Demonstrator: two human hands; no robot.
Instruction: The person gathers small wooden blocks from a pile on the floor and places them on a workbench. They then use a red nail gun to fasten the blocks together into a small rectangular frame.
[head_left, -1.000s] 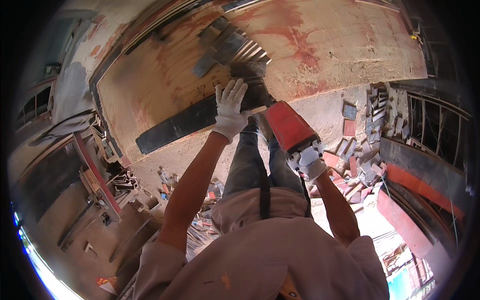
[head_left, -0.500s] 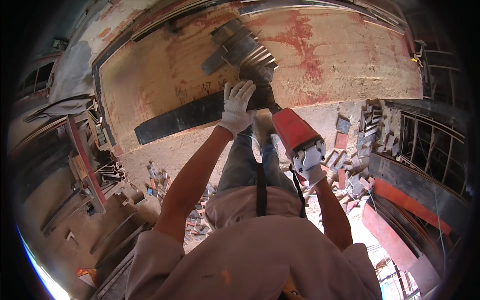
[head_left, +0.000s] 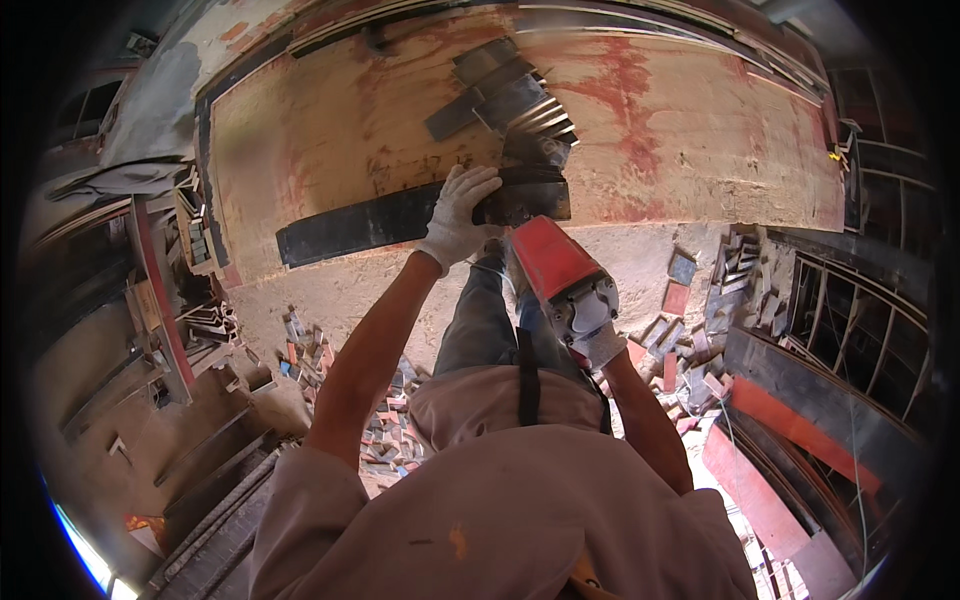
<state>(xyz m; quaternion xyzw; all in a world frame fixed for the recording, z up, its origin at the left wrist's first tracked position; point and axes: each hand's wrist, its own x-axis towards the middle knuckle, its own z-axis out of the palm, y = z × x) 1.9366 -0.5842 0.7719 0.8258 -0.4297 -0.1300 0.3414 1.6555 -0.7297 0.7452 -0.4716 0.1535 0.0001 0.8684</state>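
Left hand [head_left: 458, 212] unmoved on dark strip [head_left: 380, 222] — red power tool [head_left: 560, 272] nearer

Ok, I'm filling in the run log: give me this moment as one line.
left hand: gloved, pressing on dark flat bar | right hand: gloved, holding red power tool | bar lies on rusty worktable

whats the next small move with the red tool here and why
Probably ease the red power tool forward onto the dark metal strip. The left hand already presses on the strip where it lies on the rusty workbench, and the right hand grips the tool's rear, its nose at the strip's right end.
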